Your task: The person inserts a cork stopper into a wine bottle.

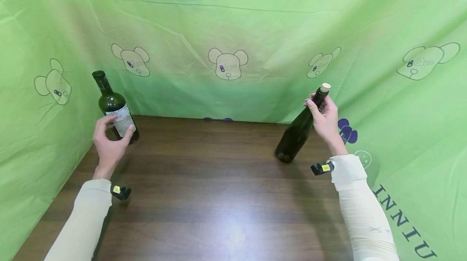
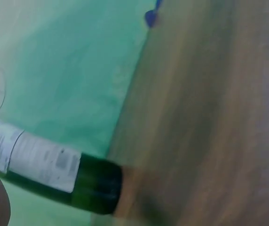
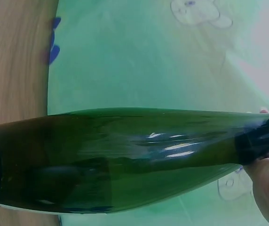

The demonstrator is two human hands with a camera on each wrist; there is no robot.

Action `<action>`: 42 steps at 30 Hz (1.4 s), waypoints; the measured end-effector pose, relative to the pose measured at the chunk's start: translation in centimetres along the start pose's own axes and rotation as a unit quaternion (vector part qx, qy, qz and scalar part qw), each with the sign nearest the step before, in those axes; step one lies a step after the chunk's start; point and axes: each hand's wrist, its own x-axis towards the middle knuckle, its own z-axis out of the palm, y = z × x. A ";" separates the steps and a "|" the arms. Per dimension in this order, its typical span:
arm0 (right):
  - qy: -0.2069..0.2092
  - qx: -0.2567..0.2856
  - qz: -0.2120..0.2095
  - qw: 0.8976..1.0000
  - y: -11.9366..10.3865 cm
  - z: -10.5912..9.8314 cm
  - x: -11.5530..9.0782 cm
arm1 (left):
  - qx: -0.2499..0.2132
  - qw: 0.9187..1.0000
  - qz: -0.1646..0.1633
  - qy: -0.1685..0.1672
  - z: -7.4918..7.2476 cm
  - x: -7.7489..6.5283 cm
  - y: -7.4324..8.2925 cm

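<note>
At the far left of the table, a green wine bottle (image 1: 122,119) with a white label stands upright. My left hand (image 1: 109,143) is at its label, thumb and fingers spread apart in a wide curve on the near side; I cannot tell whether they touch the glass. The left wrist view shows the bottle's label and base (image 2: 97,183), with part of the hand at the edge. On the right, my right hand (image 1: 326,119) grips a dark green bottle (image 1: 297,133) by its neck, below a pale cork (image 1: 326,87). Whether this bottle's base rests on the table is unclear.
A brown wooden tabletop (image 1: 204,172) lies between the two bottles. Green cloth (image 1: 175,26) printed with bear heads hangs behind the table and along both sides. A small black wrist camera (image 1: 122,192) sits at the left cuff, another camera (image 1: 321,168) at the right cuff.
</note>
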 end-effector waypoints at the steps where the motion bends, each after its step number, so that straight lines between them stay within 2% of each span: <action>1: 0.004 0.000 0.002 1.000 0.1 -0.3 0.2 | -0.002 1.000 -0.008 0.022 -0.2 0.5 0.3; 3: 0.012 0.002 0.004 1.000 0.4 -0.8 0.5 | -0.010 0.998 -0.032 0.054 -0.5 1.4 1.0; 6: 0.027 0.012 0.009 1.000 0.9 -1.5 1.0 | -0.024 0.993 -0.085 0.083 -0.9 2.9 1.5; 8: 0.040 0.013 0.010 0.999 1.3 -2.1 1.2 | -0.041 0.987 -0.128 0.087 -1.1 4.0 1.3; 10: 0.054 0.013 0.013 0.998 1.6 -2.6 1.5 | -0.066 0.978 -0.181 0.083 -1.2 5.1 0.7; 13: 0.070 0.015 0.021 0.997 2.1 -3.4 1.9 | -0.092 0.965 -0.236 0.062 -1.2 6.5 -0.5; 15: 0.078 0.014 0.026 0.996 2.4 -3.9 2.2 | -0.100 0.960 -0.256 0.041 -1.0 7.2 -1.3; 17: 0.086 0.013 0.030 0.996 2.7 -4.4 2.4 | -0.096 0.959 -0.265 0.014 -0.7 7.7 -1.9; 20: 0.097 0.004 0.037 0.995 3.1 -4.9 2.6 | -0.080 0.955 -0.284 -0.027 -0.1 8.2 -2.4; 23: 0.108 -0.010 0.050 0.993 3.3 -5.2 2.7 | -0.036 0.950 -0.304 -0.052 0.3 8.6 -2.8; 27: 0.114 -0.029 0.064 0.991 3.4 -5.4 2.6 | 0.025 0.945 -0.322 -0.051 0.9 9.0 -3.6; 29: 0.114 -0.041 0.063 0.991 3.5 -5.4 2.5 | 0.037 0.946 -0.320 -0.042 1.3 9.1 -3.9; 35: 0.120 -0.041 0.048 0.991 3.8 -5.1 2.5 | 0.018 0.958 -0.285 0.002 2.3 8.9 -4.9; 42: 0.126 -0.006 0.041 0.991 4.1 -4.7 2.5 | 0.004 0.971 -0.236 0.047 2.3 8.4 -5.5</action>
